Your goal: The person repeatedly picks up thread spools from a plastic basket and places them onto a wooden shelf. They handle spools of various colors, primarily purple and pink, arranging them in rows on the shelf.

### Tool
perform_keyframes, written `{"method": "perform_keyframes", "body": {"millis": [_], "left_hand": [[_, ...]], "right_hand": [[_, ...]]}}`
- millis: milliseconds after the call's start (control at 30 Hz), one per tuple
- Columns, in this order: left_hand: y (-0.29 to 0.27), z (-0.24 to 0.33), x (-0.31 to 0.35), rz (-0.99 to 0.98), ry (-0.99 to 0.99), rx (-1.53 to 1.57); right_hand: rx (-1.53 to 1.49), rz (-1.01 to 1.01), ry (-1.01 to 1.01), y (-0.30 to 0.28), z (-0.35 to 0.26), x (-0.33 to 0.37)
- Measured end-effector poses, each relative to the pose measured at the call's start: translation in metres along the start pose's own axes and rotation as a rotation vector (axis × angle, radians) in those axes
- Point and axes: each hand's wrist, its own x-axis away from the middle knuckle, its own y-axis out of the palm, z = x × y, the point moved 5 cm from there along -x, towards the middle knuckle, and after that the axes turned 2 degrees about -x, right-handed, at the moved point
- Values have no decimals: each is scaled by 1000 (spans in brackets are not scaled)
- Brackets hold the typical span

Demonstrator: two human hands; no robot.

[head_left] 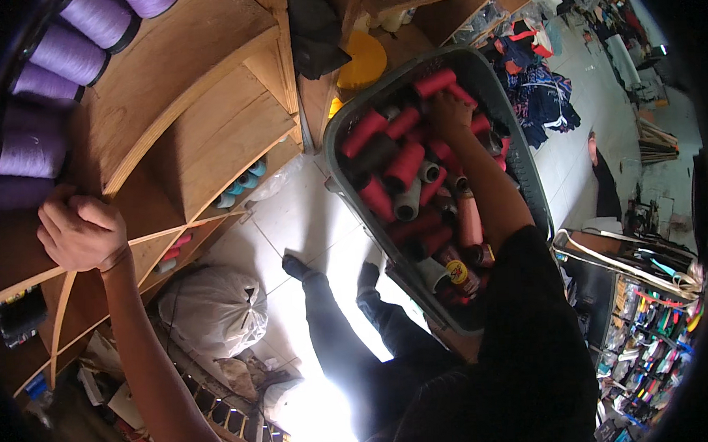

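My left hand [83,230], fingers curled, grips the front edge of a wooden shelf [144,218], close beside several purple thread cones [31,148]. With my right arm stretched out, my right hand [450,116] is inside a large dark grey plastic bin [537,205]. Its fingers are bent down over a red thread spool [435,83] at the far end, and the fingertips are partly hidden. Red thread spools [405,166] fill the bin in a loose heap, among them a grey cone [408,200], a black spool [376,152] and a salmon-pink one [469,220].
Teal spools [245,178] sit on a lower shelf. On the tiled floor stands a stuffed white plastic bag [216,312] to the left of my legs. A yellow round object [361,60] is behind the bin. Clothes [542,94] lie in a pile at the far right.
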Motion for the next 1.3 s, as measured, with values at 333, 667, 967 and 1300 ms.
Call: {"method": "perform_keyframes", "body": {"millis": [333, 667, 967, 1300], "left_hand": [[8, -14, 5, 8, 39, -61], [-5, -8, 3, 62, 64, -1], [-7, 8, -1, 57, -52, 33], [-8, 7, 1, 92, -98, 50]], "right_hand": [[-207, 320, -256, -86, 49, 74], [-1466, 111, -107, -143, 16, 136], [-1736, 289, -803, -246, -156, 201], [-1730, 320, -1083, -355, -331, 178]]}}
